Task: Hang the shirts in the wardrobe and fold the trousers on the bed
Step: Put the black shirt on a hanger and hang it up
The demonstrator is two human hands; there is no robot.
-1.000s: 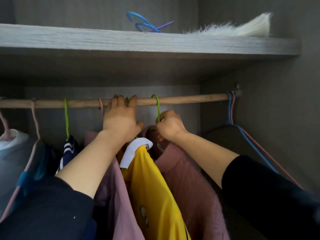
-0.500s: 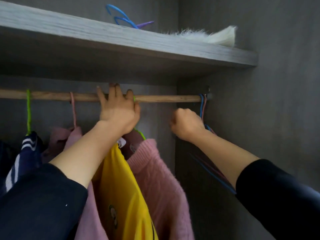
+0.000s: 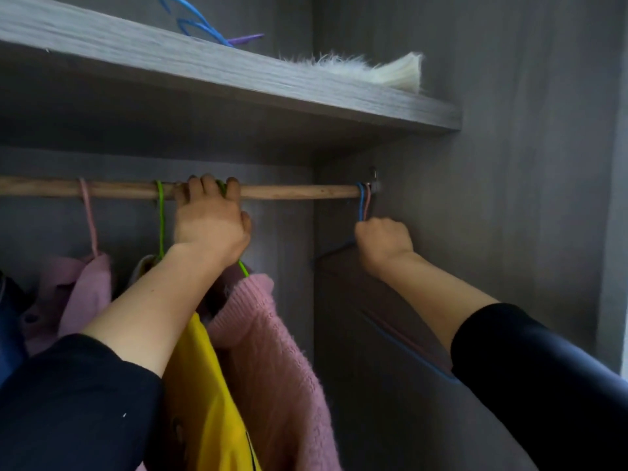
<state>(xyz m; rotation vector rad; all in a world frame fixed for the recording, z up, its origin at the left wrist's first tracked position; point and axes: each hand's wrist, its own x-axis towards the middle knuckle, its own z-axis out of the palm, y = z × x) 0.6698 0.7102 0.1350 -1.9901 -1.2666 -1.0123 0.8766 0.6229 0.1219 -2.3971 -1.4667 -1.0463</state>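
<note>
Fingers of my right hand (image 3: 382,243) clamp round the necks of two bare hangers (image 3: 361,203) at the right end of the rod (image 3: 299,192). My left hand (image 3: 210,222) curls over the rod, above the hung yellow shirt (image 3: 210,402). The hangers look light, thin and stiff (prone to tangle), so I judge the necks the best hold.

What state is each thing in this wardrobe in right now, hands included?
left hand, fingers curled over the rail
right hand, grips the empty hangers
empty hangers, hooked on the rail's right end
yellow shirt, hanging from the rail
pink sweater, hanging on a green hanger
blue hangers, lying on the shelf
</note>
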